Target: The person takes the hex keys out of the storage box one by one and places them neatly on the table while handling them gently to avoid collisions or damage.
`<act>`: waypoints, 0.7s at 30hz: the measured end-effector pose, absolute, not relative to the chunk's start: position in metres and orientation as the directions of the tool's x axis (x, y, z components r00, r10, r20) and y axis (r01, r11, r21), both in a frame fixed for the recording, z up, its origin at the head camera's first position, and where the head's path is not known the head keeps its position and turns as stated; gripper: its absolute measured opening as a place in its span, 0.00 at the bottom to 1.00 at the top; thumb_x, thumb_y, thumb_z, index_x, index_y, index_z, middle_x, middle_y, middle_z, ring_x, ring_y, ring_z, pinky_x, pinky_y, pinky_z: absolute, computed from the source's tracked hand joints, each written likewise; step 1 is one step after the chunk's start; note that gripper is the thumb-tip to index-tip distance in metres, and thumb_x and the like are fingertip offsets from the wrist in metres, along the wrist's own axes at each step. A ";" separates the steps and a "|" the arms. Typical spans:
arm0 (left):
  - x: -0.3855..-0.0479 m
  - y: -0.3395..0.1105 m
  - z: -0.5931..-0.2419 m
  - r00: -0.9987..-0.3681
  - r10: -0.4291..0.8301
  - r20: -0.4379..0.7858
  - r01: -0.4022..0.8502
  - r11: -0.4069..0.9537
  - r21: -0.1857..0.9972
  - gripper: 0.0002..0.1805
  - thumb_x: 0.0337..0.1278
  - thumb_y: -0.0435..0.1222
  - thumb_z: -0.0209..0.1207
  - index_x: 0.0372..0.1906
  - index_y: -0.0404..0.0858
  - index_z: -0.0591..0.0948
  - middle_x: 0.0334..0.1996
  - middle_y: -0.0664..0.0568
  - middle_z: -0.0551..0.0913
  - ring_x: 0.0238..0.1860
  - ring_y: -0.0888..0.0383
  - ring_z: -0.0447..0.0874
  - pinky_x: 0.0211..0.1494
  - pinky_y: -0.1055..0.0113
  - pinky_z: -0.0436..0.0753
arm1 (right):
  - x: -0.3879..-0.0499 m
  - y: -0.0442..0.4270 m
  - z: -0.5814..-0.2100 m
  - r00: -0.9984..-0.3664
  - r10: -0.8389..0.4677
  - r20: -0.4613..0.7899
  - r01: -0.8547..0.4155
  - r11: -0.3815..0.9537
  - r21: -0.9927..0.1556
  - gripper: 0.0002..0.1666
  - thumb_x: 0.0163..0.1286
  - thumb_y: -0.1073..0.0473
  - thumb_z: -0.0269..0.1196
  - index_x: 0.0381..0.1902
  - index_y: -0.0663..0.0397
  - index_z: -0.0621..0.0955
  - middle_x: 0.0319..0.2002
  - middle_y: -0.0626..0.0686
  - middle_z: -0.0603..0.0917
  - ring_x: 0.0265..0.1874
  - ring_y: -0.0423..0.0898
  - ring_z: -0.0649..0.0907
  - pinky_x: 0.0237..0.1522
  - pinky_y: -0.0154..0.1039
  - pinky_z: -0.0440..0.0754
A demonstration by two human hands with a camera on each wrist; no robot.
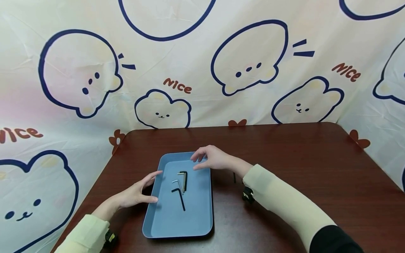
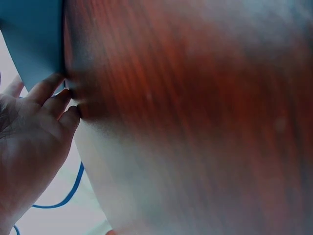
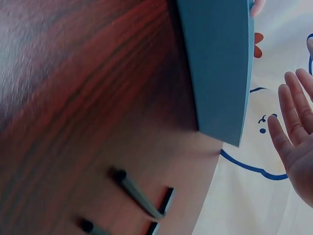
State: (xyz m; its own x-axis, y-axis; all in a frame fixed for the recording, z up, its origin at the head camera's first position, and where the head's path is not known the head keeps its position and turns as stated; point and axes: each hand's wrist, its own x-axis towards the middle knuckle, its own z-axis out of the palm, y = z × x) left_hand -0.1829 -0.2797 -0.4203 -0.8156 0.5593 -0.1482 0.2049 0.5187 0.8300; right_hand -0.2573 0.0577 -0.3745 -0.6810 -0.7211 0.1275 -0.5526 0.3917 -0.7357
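The tray (image 1: 177,225) lies on the table (image 1: 300,151) and carries 4 hex keys midway between its left and right edges: a black key (image 1: 186,181) and a brass-toned key (image 1: 184,181) toward the far edge, a silver key (image 1: 180,186) and a lower black key (image 1: 181,201) closer to the near edge. At least 2 table keys (image 3: 138,193) lie beyond the tray's right edge. The left hand (image 1: 138,191), thumb and fingers spread, touches the left edge and grips no key. The right hand (image 1: 214,158) is above the far right corner, fingers loosely bent, thumb apart, nothing held. The step in hand appears to be transfer between tray and table; direction cannot be determined. The next move likely calls for lowering the right hand and pinching 1 key by its long arm, tray steadied.
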 end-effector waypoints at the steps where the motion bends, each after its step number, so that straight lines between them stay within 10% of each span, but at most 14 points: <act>1: -0.183 -0.280 -0.420 -0.816 0.559 -0.148 0.205 0.519 0.830 0.48 0.56 0.37 0.68 0.75 0.41 0.51 0.73 0.30 0.51 0.71 0.31 0.48 0.62 0.29 0.53 | -0.256 0.056 -0.375 -0.679 -0.723 0.124 -0.552 0.391 -0.737 0.20 0.62 0.55 0.70 0.50 0.57 0.83 0.45 0.47 0.83 0.43 0.45 0.80 0.54 0.50 0.74; 21: -0.183 -0.279 -0.420 -0.814 0.564 -0.136 0.218 0.515 0.829 0.48 0.56 0.37 0.68 0.75 0.40 0.51 0.72 0.29 0.51 0.71 0.31 0.49 0.63 0.31 0.55 | -0.248 0.036 -0.397 -0.648 -0.756 0.089 -0.539 0.374 -0.755 0.19 0.63 0.55 0.69 0.51 0.56 0.83 0.47 0.48 0.83 0.43 0.44 0.81 0.54 0.50 0.74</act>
